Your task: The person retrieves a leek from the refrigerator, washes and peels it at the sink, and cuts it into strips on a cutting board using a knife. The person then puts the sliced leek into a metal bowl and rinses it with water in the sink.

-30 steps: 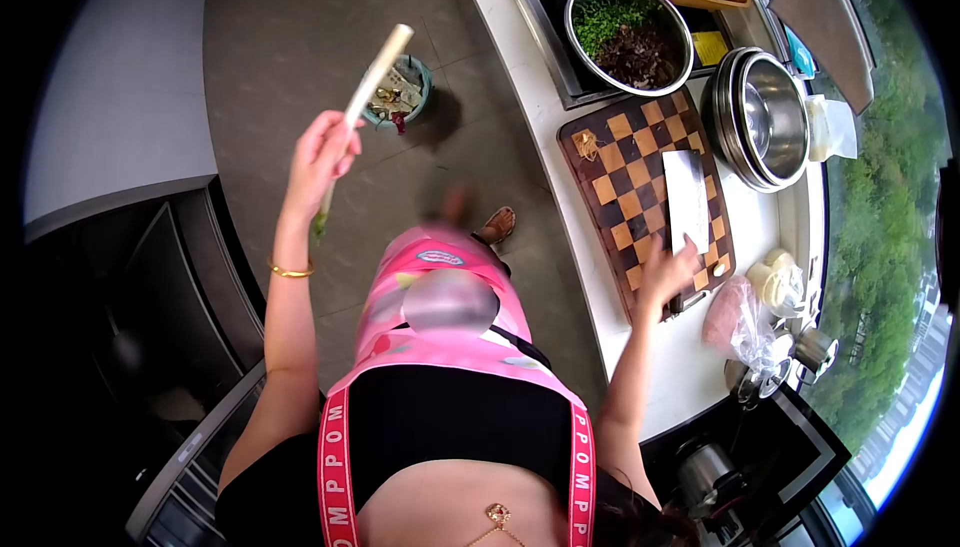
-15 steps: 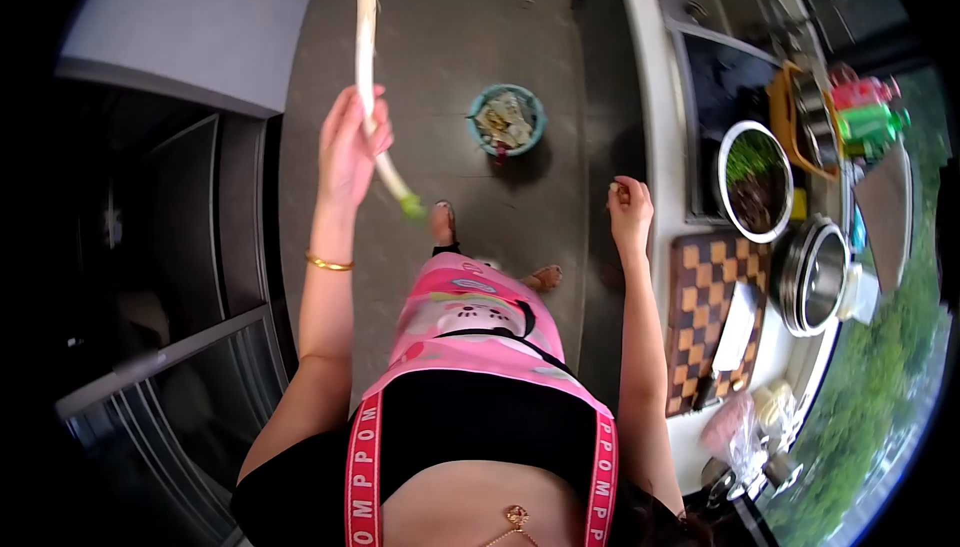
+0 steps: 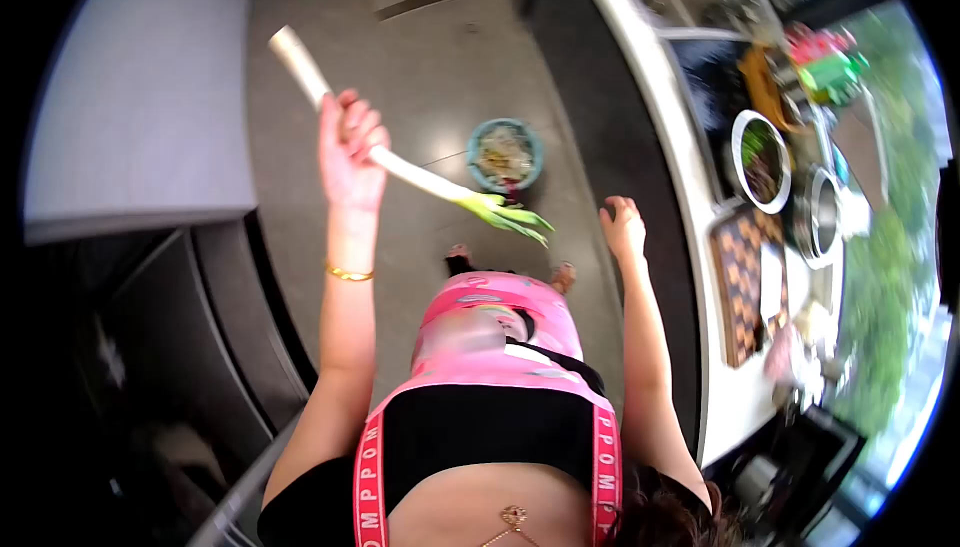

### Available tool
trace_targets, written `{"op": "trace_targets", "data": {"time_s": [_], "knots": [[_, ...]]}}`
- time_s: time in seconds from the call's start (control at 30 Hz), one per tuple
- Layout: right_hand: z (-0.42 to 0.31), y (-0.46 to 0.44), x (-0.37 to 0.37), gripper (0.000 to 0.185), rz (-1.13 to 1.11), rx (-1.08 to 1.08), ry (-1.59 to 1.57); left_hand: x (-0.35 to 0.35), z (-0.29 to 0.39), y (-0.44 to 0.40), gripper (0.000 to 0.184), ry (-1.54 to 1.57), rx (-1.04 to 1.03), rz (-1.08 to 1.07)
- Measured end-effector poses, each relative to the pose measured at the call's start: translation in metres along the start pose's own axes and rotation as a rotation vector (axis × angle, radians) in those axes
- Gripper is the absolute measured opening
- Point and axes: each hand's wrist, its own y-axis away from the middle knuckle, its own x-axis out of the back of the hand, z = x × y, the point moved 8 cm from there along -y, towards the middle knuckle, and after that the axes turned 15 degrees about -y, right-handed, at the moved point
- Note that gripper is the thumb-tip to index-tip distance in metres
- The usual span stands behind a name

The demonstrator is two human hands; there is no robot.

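Observation:
A long green onion (image 3: 420, 177), with a thick white stalk and green leaf ends, slants across the view. My left hand (image 3: 352, 147) is wrapped round its white part. The root end points up and left, and the leaves hang towards the middle. My right hand (image 3: 625, 227) is in the air, left of the counter, with its fingers loosely bent and slightly apart. I see nothing in it.
A blue-green bin (image 3: 475, 169) with scraps stands on the floor ahead. On the counter at the right are a white bowl (image 3: 737, 162) of greens, metal bowls (image 3: 822, 215), a checkered cutting board (image 3: 735, 287) and a knife (image 3: 771, 282). A grey cabinet (image 3: 140, 97) rises at the left.
The green onion has swung from nearly upright to a slant, its leaf end moving right. The view has turned, and the counter now sits at a different angle. My right hand's fingers have loosened.

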Motion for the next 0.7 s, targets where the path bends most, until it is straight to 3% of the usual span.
{"op": "trace_targets", "data": {"time_s": [0.1,0.17,0.23,0.3,0.37,0.43,0.5,0.6,0.7], "knots": [[0.066,0.055,0.064,0.016,0.217,-0.202,0.008,0.009,-0.027,-0.004,0.026,0.088,0.062,-0.023],[0.108,0.093,0.121,0.014,0.394,-0.355,0.091,0.009,-0.055,0.000,0.027,0.024,0.057,0.078],[0.148,0.133,0.175,0.015,0.611,-0.351,0.211,-0.007,-0.096,0.008,0.024,0.057,0.096,-0.022],[0.189,0.163,0.216,0.019,0.688,-0.483,0.365,-0.015,-0.151,0.018,0.023,0.134,0.221,0.111],[0.238,0.185,0.244,0.032,0.701,-0.569,0.400,-0.030,-0.212,0.027,0.023,0.229,0.331,0.037],[0.270,0.196,0.269,0.040,0.709,-0.600,0.486,-0.052,-0.268,0.043,0.028,-0.050,0.369,0.253],[0.330,0.206,0.281,0.056,0.670,-0.658,0.539,-0.072,-0.330,0.053,0.031,-0.258,0.445,0.087],[0.377,0.209,0.293,0.057,0.517,-0.793,0.534,-0.091,-0.411,0.072,0.033,-0.416,0.525,0.076],[0.410,0.206,0.297,0.050,0.363,-0.733,0.520,-0.112,-0.465,0.087,0.034,-0.486,0.535,0.004]]}}
